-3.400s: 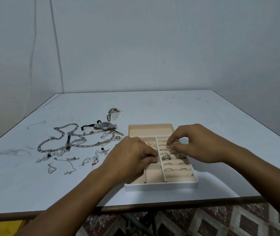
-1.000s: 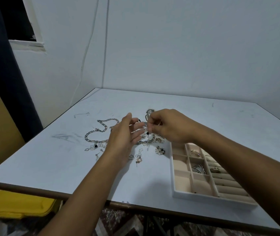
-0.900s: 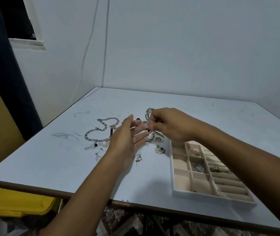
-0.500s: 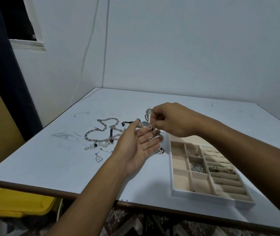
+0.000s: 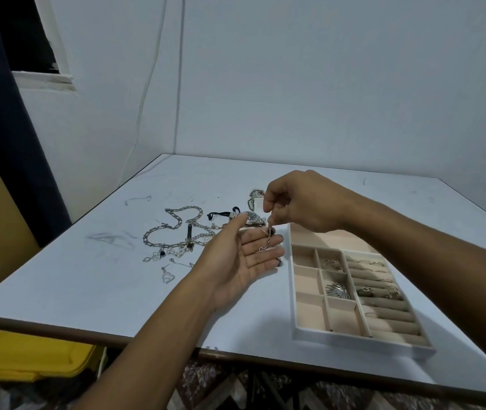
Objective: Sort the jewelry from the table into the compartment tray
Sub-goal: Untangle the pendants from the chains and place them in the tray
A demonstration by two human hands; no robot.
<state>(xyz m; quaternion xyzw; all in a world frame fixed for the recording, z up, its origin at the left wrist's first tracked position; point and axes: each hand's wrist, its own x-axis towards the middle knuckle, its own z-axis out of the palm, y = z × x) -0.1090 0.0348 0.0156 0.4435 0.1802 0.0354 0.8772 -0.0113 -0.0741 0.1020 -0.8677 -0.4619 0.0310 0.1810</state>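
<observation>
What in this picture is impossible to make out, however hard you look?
Head view, the only one:
1. The dangling piece pinched by the right hand: too small to identify.
2. The watch: partly hidden behind the left hand.
3. The tray: far compartment partly covered by the right wrist.
4. The rings in the tray's rolls: too small to count.
5. The yellow object below: cut off by the table edge.

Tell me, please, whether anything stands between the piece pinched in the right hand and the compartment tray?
Nothing visible does. The right hand pinches the small piece over the open left hand; the tray lies just to their right, its left compartments empty.
</observation>
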